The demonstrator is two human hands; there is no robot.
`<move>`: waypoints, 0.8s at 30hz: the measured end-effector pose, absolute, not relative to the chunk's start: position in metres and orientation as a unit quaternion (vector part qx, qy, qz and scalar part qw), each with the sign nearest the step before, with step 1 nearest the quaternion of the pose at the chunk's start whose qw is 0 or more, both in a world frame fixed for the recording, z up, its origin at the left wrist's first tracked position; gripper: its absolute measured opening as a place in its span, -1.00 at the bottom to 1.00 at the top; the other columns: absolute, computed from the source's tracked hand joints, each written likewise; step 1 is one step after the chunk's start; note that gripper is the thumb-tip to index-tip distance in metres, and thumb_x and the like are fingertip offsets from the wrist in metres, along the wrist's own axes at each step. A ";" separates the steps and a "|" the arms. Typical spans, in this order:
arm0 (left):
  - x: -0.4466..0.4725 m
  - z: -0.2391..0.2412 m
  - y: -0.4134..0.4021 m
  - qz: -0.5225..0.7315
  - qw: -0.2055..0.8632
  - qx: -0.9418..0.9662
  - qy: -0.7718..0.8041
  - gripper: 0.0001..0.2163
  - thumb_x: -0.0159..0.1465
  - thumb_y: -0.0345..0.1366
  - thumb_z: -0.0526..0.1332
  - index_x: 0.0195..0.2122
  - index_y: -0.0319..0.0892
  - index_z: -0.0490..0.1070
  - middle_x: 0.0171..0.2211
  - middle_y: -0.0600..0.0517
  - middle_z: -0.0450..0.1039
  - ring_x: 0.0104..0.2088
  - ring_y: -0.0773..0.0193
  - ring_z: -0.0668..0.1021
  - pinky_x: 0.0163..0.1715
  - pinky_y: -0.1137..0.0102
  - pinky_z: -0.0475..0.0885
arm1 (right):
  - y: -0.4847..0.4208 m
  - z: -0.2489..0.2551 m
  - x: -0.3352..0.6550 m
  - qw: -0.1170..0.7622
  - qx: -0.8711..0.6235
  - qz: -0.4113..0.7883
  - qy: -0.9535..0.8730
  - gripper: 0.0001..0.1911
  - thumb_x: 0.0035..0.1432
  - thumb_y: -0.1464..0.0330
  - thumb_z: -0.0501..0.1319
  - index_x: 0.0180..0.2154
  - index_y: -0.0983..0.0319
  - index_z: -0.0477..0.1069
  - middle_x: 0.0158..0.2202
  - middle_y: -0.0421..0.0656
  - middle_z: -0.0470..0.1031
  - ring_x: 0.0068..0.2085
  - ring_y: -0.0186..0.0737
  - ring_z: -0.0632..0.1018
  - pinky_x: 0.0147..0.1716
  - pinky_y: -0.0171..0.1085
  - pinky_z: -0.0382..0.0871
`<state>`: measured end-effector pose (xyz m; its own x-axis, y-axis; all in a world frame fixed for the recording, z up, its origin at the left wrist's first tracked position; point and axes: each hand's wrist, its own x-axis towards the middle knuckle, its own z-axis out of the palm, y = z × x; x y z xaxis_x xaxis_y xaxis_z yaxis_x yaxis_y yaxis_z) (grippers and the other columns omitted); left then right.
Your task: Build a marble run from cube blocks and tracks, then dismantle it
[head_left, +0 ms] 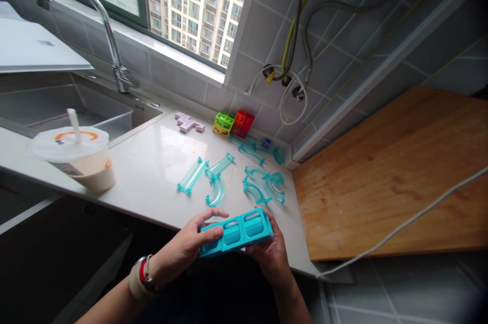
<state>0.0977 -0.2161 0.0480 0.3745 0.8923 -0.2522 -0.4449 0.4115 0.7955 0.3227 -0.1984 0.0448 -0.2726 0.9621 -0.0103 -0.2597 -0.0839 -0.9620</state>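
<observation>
Between my two hands, just over the counter's front edge, is a turquoise plastic block piece [237, 231] with several framed openings in a row. My left hand [190, 237] grips its left end, thumb across the top face. Around the right end curl the fingers of my right hand [273, 253], partly hidden by the piece. Beyond them lie clear teal track pieces: a straight one [192, 175], another straight one [221, 164], a curved one [217, 190] and a cluster of curved ones [265, 185] on the right.
Green-yellow blocks [223, 123], red blocks [243, 123] and lilac pieces [189, 123] stand along the back of the white counter [152, 161]. A lidded drink cup with a straw [82, 156] is at the left, near the sink [68, 100]. A wooden board [392, 176] borders the right side.
</observation>
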 end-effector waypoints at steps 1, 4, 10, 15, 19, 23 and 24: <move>0.097 0.048 -0.216 0.431 0.767 0.326 0.346 -0.44 0.20 0.01 0.44 0.13 -0.09 0.36 -0.10 -0.07 0.59 -0.20 0.15 0.61 -0.19 0.35 0.41 | -0.199 0.046 0.324 0.477 -0.371 0.636 -0.480 -0.14 -0.13 0.25 0.62 0.19 0.04 0.36 -0.06 -0.14 0.58 -0.10 -0.07 0.61 -0.08 -0.14 0.55; 0.095 0.046 -0.216 0.407 0.778 0.350 0.326 -0.45 0.19 0.00 0.45 0.13 -0.07 0.37 -0.08 -0.06 0.60 -0.17 0.14 0.61 -0.18 0.35 0.41 | -0.200 0.048 0.328 0.473 -0.378 0.630 -0.486 -0.14 -0.14 0.24 0.62 0.19 0.03 0.36 -0.07 -0.15 0.58 -0.13 -0.09 0.61 -0.11 -0.17 0.55; 0.095 0.041 -0.220 0.384 0.765 0.390 0.339 -0.56 0.15 0.00 0.47 -0.02 -0.10 0.53 -0.11 -0.02 0.62 -0.20 0.15 0.59 -0.23 0.38 0.43 | -0.208 0.051 0.339 0.454 -0.387 0.625 -0.504 -0.18 -0.14 0.20 0.62 0.15 0.05 0.39 -0.12 -0.13 0.60 -0.18 -0.07 0.62 -0.18 -0.17 0.57; 0.097 0.041 -0.218 0.398 0.739 0.425 0.339 -0.59 0.19 -0.01 0.44 -0.02 -0.12 0.59 -0.09 -0.05 0.64 -0.11 0.05 0.61 -0.14 0.32 0.48 | -0.208 0.060 0.341 0.436 -0.389 0.633 -0.509 -0.18 -0.04 0.20 0.57 0.22 0.01 0.33 -0.04 -0.12 0.61 -0.08 0.00 0.65 -0.08 -0.10 0.59; 0.104 0.043 -0.211 0.435 0.682 0.476 0.345 -0.65 0.30 -0.07 0.36 0.05 -0.08 0.55 -0.08 -0.05 0.63 -0.08 0.03 0.61 -0.09 0.29 0.50 | -0.202 0.072 0.331 0.436 -0.389 0.633 -0.508 -0.12 0.09 0.15 0.51 0.35 0.01 0.18 0.20 -0.01 0.50 0.10 0.09 0.60 0.02 -0.02 0.56; 0.113 0.035 -0.205 0.473 0.539 0.548 0.431 -0.59 0.30 -0.13 0.37 0.17 0.04 0.46 0.05 -0.06 0.58 -0.03 0.01 0.60 -0.04 0.25 0.52 | -0.183 0.094 0.323 0.433 -0.428 0.581 -0.539 -0.27 0.12 0.20 0.49 0.26 0.10 0.30 0.07 -0.01 0.58 0.01 0.05 0.63 -0.08 -0.10 0.59; 0.114 0.031 -0.204 0.487 0.499 0.566 0.440 -0.53 0.29 -0.16 0.38 0.23 0.08 0.41 0.13 -0.07 0.53 0.04 -0.02 0.58 0.02 0.23 0.51 | -0.173 0.100 0.323 0.435 -0.440 0.562 -0.549 -0.33 0.14 0.22 0.49 0.22 0.12 0.34 0.02 -0.02 0.60 -0.03 0.01 0.64 -0.09 -0.12 0.58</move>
